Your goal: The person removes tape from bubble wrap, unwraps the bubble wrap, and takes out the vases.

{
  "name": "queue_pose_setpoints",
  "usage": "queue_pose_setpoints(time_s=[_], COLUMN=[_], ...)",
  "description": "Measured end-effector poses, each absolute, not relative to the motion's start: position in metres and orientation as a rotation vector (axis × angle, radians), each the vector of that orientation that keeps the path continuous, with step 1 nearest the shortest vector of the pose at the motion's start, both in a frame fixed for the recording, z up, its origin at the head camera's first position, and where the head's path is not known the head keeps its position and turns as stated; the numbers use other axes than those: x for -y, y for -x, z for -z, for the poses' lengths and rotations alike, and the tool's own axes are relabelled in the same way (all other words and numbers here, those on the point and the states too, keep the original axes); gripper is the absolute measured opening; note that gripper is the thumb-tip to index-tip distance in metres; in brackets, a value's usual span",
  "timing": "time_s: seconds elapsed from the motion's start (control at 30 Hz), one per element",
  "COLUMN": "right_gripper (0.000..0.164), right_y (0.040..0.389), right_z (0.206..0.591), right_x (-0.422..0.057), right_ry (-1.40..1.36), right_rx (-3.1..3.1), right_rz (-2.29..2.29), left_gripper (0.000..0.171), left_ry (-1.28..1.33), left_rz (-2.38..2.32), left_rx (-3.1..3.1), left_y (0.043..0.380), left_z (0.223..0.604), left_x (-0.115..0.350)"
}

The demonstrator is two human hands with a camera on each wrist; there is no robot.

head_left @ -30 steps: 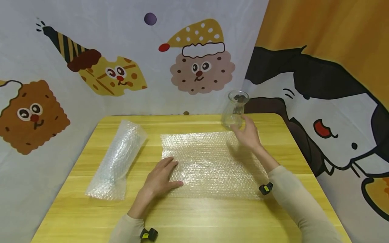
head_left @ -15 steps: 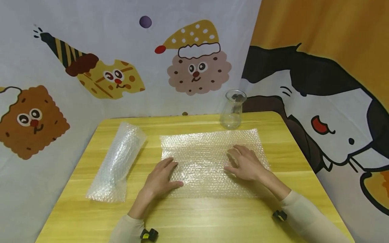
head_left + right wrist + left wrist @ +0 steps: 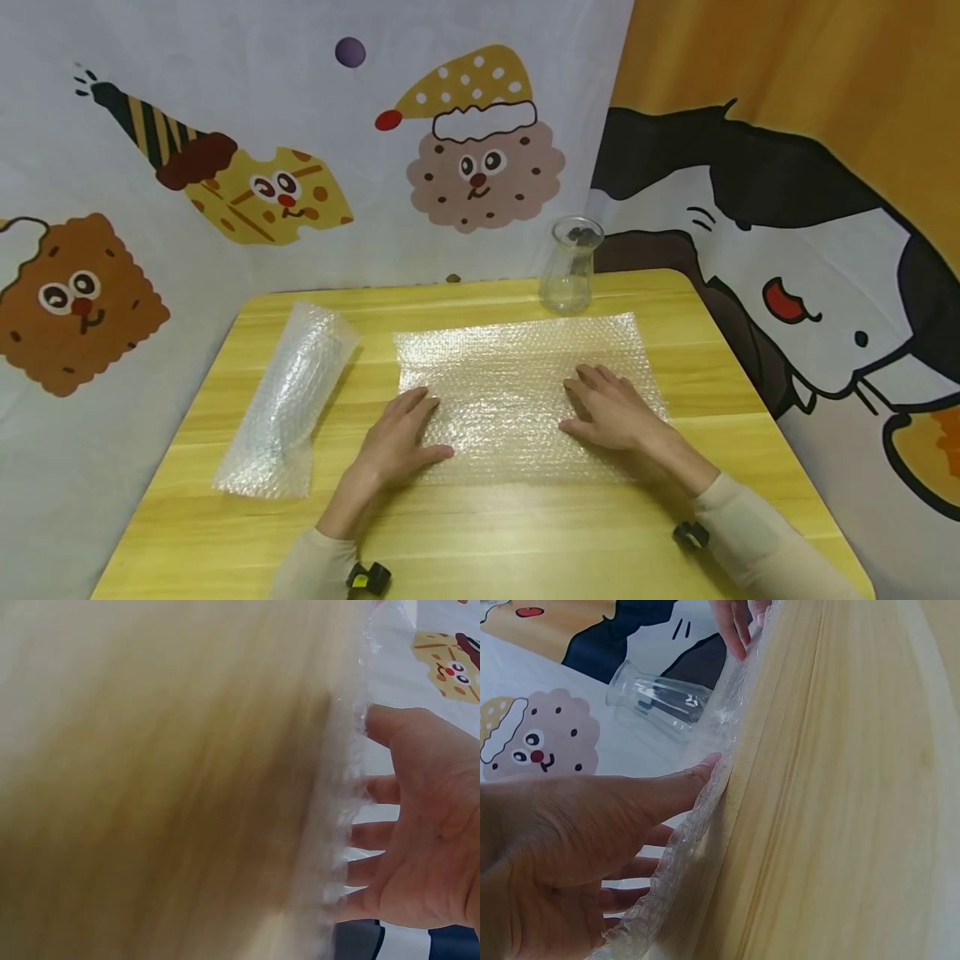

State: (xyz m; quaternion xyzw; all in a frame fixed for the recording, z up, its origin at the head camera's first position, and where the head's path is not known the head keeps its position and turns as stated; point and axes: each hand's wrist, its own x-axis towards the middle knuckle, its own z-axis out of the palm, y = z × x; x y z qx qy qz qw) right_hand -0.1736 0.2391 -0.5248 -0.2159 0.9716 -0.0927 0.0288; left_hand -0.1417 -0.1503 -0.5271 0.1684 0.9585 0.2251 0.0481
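A flat sheet of bubble wrap lies on the wooden table in the head view. On its left edge rests my left hand, fingers spread and fingertips touching the plastic. My right hand rests on the sheet's right part, its fingers loosely bent. Both wrist views show the fingertips on the sheet, with nothing gripped: left hand, right hand. Just behind the sheet's back edge stands a clear glass vase with a flared rim, upright and apart from both hands.
Left of the sheet lies a bubble-wrapped bundle, set at a slant; what is inside cannot be made out. A cloth backdrop with cartoon prints hangs close behind the table and along its right side.
My right hand has let go of the vase and come back toward me onto the bubble wrap. The vase stays at the back, and my left hand has stayed in place.
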Motion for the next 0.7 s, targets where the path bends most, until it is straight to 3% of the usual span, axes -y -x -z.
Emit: queue_pose_setpoints(time_s=[0.7], right_gripper=[0.078], right_y=[0.167], right_z=[0.517], right_x=[-0.283], right_ry=[0.603], right_rx=[-2.934], right_rz=[0.335], left_gripper=[0.085], left_ry=[-0.653], left_rz=[-0.473], left_rx=[-2.938], left_y=[0.137], left_z=[0.529], left_x=[0.104])
